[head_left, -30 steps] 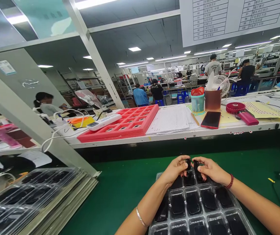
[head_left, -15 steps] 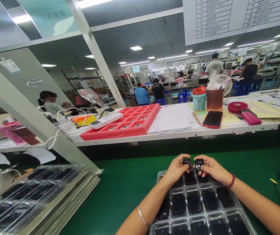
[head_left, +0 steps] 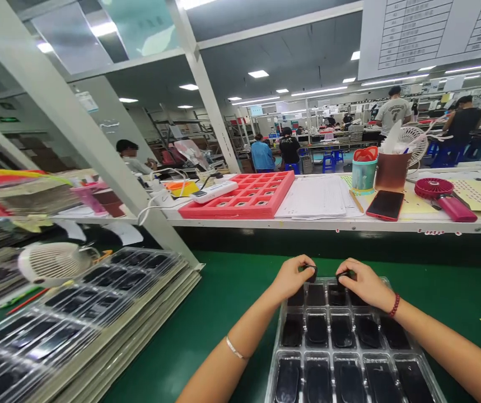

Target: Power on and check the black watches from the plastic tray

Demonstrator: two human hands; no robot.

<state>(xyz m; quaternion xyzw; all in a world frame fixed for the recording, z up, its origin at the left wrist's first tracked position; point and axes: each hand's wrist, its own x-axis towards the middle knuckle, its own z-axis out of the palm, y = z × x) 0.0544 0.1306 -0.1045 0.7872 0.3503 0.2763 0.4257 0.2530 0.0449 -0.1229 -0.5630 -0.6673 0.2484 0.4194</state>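
Note:
In the head view, my left hand (head_left: pixel 291 278) pinches a small black rounded-square smartwatch body (head_left: pixel 313 273) between thumb and fingers, at the far edge of a clear plastic tray (head_left: pixel 328 352). My right hand (head_left: pixel 362 284) grips a second black smartwatch body (head_left: pixel 342 275), seen nearly edge-on, above the tray's far row. A gap separates the two hands. Dark flat pieces sit in the tray's pockets in rows. Part of the far right of the tray is hidden under my right hand and forearm.
A stack of loaded trays (head_left: pixel 148 313) stands at left, beside a white fan (head_left: pixel 51 263). On the raised shelf lie a red foam tray (head_left: pixel 240 212), papers (head_left: pixel 313 198), a phone (head_left: pixel 385 205) and a pink handheld fan (head_left: pixel 456 208). Co-workers sit and stand farther back.
My hands have moved apart, and both smartwatch bodies have tilted from facing me to nearly edge-on. The camera view has turned left, showing more of the stacked trays and white fan.

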